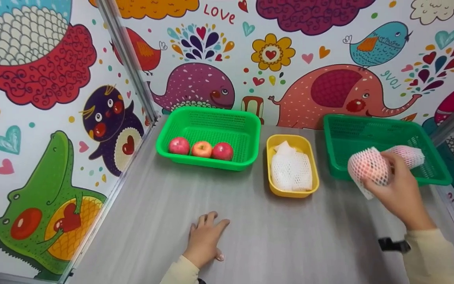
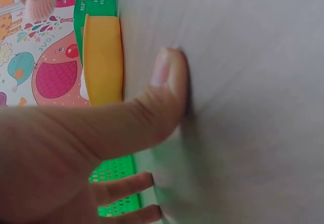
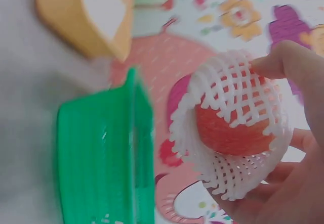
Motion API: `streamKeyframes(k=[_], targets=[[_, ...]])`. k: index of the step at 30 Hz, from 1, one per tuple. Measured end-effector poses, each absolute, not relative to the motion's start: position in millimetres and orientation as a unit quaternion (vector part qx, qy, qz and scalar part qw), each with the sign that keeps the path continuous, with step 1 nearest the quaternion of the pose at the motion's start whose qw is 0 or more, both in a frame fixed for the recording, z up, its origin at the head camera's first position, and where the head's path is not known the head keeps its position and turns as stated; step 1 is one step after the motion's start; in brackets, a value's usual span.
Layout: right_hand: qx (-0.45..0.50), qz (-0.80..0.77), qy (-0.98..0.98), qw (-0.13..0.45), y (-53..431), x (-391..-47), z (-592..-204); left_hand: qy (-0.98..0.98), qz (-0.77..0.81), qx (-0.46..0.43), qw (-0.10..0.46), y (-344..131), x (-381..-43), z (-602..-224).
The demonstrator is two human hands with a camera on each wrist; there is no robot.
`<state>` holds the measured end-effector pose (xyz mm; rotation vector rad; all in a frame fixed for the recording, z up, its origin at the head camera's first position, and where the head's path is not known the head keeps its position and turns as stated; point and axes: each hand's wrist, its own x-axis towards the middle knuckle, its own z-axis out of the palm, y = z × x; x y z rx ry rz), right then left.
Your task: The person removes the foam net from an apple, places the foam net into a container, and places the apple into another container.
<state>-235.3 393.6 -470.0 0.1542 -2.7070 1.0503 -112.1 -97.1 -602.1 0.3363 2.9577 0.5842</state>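
I count three bare apples (image 1: 201,150) seemingly left at nine o'clock from the tub (image 1: 273,189), one netted apple (image 1: 411,156) in the dark basket (image 1: 336,169) at three, another netted one (image 1: 363,165) grasped nearby by the right hand (image 1: 400,185), the left hand (image 1: 204,239) loose-fingered.

The person's left hand (image 1: 206,240) and right hand (image 1: 399,191) are bare, with pale beige sleeves (image 1: 432,254) reaching the wrists. A blurred black fitting (image 1: 394,245) juts out at right; a black sliver (image 1: 201,281) shows at left.
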Motion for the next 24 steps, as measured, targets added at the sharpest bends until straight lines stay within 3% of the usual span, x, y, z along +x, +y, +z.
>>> streamKeyframes(k=[7,24], targets=[[0.068,0.377,-0.913,0.144,381,-187,-470,0.971,0.206,0.109,0.053,-95,-110,-611],[0.033,0.446,-0.889,0.102,360,-146,-489,0.973,0.189,0.108,0.074,-100,-115,-601]])
